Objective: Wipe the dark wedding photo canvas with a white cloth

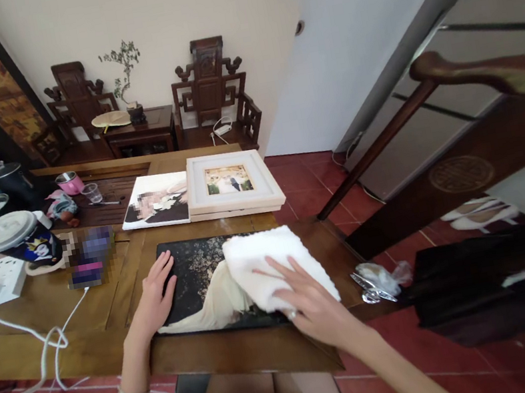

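Note:
A dark photo panel (199,269) showing a pale flowing gown lies flat near the front edge of the wooden table (209,353). Across its right part is spread a folded white cloth (262,254), which hides that side of the picture. My right hand (305,297) lies on the cloth with its fingers stretched out and pressing it against the panel. At the panel's left edge rests my left hand (157,293), fingers extended over the border, holding nothing.
Behind the panel lie a white photo album (157,205) and stacked white picture frames (259,180). A lidded cup (21,242), a phone (93,257) and white cables (44,343) occupy the left. Crumpled clear plastic (378,277) sits by the right corner, near a wooden chair (461,168).

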The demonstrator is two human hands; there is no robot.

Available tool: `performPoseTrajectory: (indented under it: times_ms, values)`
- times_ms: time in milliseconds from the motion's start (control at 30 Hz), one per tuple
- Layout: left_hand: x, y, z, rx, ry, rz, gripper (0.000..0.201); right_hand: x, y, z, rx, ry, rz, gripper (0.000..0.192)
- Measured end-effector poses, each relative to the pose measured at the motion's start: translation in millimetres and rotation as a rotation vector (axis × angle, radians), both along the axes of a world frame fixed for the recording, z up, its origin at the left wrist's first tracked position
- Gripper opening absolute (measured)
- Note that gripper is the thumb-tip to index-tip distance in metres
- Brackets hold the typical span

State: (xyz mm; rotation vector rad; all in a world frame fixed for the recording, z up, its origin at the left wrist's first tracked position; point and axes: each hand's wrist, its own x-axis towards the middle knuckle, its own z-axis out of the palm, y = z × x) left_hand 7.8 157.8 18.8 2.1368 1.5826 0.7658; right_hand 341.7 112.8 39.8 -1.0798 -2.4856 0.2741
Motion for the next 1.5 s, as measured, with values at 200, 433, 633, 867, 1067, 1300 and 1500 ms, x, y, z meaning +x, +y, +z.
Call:
performPoseTrajectory:
  times_ms: [200,433,633,867,1067,1300,1500]
  values:
    - [0.5,0.1,-2.6,0.002,-0.024,0.017,0.044,0.8,83.5,-0.1,-0.032,-0.006,-0.117,0.036]
    - [0.0,2.8,-6.9,0.068,-0.054,0.009,0.045,-10.2,33.7,-1.0,0.009,-0.03,-0.067,0.042]
    - [0.4,2.3,-5.0,0.054,-0.03,0.012,0.045,-12.1,-67.3,-1.9,0.103,-0.063,0.002,0.034]
    - [-1.2,3.2,-2.9,0.045,-0.012,-0.02,0.044,-14.2,-47.7,0.1,0.051,-0.086,0.038,0.037]
    - [-1.8,1.7,-4.2,0.034,-0.016,-0.01,0.045,-25.7,55.0,6.4,-0.033,-0.116,-0.059,0.048]
    - [-1.3,2.2,-5.3,0.057,-0.046,-0.001,0.045,-30.5,41.9,1.9,0.016,-0.09,-0.073,0.047]
    - [-0.2,1.7,-4.4,0.065,-0.057,0.003,0.045,-30.0,-63.8,-3.0,0.099,-0.055,-0.023,0.038]
